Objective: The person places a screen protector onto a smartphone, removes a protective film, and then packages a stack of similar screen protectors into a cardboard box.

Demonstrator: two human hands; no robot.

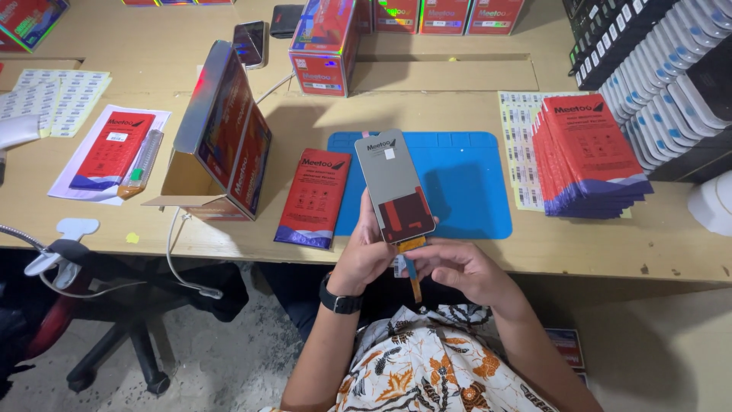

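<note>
Grey screen panel (394, 187) gripped by left hand (364, 258); right hand (457, 268) pinches its orange ribbon cable (412, 263).

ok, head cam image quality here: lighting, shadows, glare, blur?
Head view: even overhead light on the wooden table, dimmer toward the floor below. The open box throws a soft shadow to its right, and the display panel held in the left hand shadows the blue mat. Coloured sheen on the box's lid. Wide-angle bend at the edges; hands sharp, no motion blur.
</note>
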